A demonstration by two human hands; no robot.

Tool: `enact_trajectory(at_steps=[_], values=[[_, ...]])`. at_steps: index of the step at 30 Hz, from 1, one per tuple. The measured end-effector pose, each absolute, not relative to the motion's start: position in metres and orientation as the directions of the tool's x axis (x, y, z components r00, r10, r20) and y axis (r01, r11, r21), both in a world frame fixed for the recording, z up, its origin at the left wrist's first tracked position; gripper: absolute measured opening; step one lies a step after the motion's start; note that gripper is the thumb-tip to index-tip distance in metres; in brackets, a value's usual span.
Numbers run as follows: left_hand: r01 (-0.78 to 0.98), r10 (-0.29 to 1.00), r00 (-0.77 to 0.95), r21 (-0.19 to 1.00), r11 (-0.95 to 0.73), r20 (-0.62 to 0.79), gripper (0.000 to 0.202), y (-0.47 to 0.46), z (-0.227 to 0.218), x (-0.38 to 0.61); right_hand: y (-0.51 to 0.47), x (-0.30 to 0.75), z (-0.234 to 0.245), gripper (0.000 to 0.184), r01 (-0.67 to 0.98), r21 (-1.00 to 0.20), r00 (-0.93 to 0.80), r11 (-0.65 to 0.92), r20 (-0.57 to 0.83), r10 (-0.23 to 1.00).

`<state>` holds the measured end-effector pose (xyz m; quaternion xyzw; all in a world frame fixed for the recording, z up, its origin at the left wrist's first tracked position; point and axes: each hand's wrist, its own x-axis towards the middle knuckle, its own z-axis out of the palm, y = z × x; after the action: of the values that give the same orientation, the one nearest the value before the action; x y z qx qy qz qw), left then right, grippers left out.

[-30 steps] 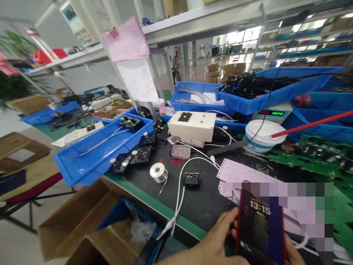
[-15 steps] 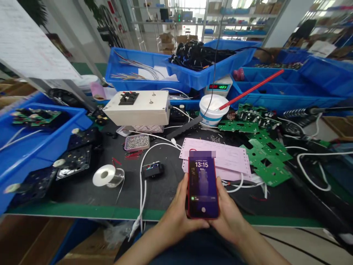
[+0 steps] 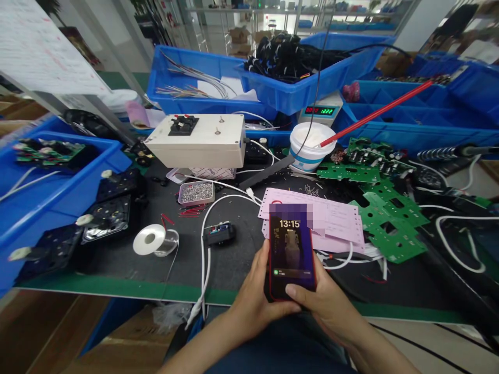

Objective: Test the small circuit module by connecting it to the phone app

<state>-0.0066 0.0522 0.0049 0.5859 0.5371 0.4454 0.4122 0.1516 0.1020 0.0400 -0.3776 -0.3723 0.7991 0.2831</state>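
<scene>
Since 0.5 s ago, right hand (image 3: 325,304) thumb crossed the phone (image 3: 291,257); both hands' fingers (image 3: 260,265) grip it.

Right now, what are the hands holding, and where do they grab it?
A red phone: left hand grips its left edge, right hand its lower right, thumb on the screen.

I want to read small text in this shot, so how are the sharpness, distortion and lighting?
Head view: wide-angle bend curves the bench edge and stretches the corners; the upper strip of the phone, held in both the left hand and right hand, is pixelated, though its clock reads clearly; the scale display is legible; windows behind are washed out; light on the bench is even, with soft shadows.
</scene>
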Motion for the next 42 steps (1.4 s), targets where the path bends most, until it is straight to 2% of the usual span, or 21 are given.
enact_trajectory(at_steps=[5,10,17,24,32,37,42], values=[[0.267,0.999,0.027,0.963,-0.049,0.043,0.105,0.05,0.007,-0.008,0.102,0.153,0.039,0.078,-0.124,-0.834,-0.55,-0.537,-0.393,0.737],[0.194,0.999,0.042,0.981,0.004,-0.012,0.109,0.045,0.003,-0.008,0.099,0.151,0.041,0.092,-0.124,-0.812,-0.499,-0.571,-0.446,0.743],[0.107,0.998,0.059,0.994,-0.03,0.024,0.11,0.041,-0.002,-0.009,0.094,0.149,0.044,0.103,-0.182,-0.75,-0.515,-0.636,-0.478,0.711],[0.111,0.996,0.059,0.992,-0.066,0.059,0.11,0.04,0.004,-0.01,0.097,0.157,0.046,0.077,-0.26,-0.725,-0.626,-0.638,-0.376,0.683],[0.129,0.995,0.064,0.988,-0.081,0.074,0.104,0.039,0.006,-0.01,0.094,0.158,0.046,0.076,-0.166,-0.786,-0.618,-0.596,-0.388,0.684],[0.162,0.995,0.059,0.983,-0.087,0.078,0.106,0.033,0.006,-0.009,0.09,0.157,0.046,0.086,-0.26,-0.716,-0.613,-0.648,-0.396,0.684],[0.185,0.991,0.063,0.975,-0.125,0.115,0.107,0.03,0.003,-0.01,0.085,0.159,0.045,0.074,-0.227,-0.77,-0.583,-0.596,-0.383,0.717]])
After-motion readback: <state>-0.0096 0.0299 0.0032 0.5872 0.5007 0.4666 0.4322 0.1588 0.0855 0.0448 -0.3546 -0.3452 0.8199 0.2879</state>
